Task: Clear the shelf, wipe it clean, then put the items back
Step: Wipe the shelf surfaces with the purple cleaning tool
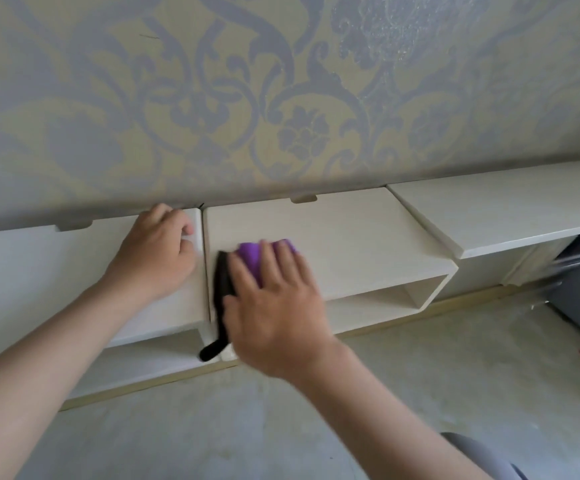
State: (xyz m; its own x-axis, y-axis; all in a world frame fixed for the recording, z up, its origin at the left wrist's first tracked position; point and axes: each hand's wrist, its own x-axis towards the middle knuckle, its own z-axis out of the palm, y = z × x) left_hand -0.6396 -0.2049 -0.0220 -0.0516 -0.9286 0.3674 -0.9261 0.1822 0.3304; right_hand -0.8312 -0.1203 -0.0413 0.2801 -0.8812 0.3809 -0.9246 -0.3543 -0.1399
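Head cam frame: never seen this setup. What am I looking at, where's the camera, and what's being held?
There is no machine here. A person works with two bare hands, and the single picture comes from a wide-angle camera worn on their head, looking forward and down.

The low white boxes along the patterned wall are shelf units. The right hand lies flat with its fingers straight, pressing a purple cloth onto the top of the middle shelf unit. The cloth's black part hangs off the left edge. That hand is blurred, which suggests wiping.

The left hand rests on the left shelf unit. Its fingers are curled at the unit's right edge, seemingly gripping it for support. Below is the grey floor.
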